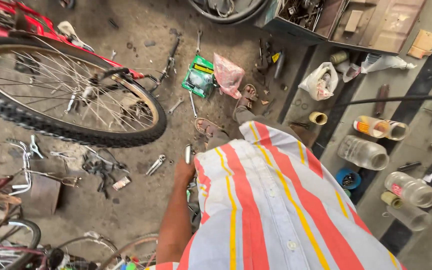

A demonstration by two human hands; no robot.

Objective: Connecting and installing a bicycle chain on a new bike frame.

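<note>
Our left hand [184, 171] is closed around a small metal tool [188, 152] at hip height beside the striped shirt [271, 210], above the floor [141, 200] near the bicycle wheel [61, 92]; looks stiff, light, slick, so grip mid-shaft; right hand out of sight.

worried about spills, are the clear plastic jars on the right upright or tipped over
Tipped over. The clear plastic jars lie on their sides on the grey step, mouths pointing sideways. Whether anything is inside, I cannot tell.
</note>
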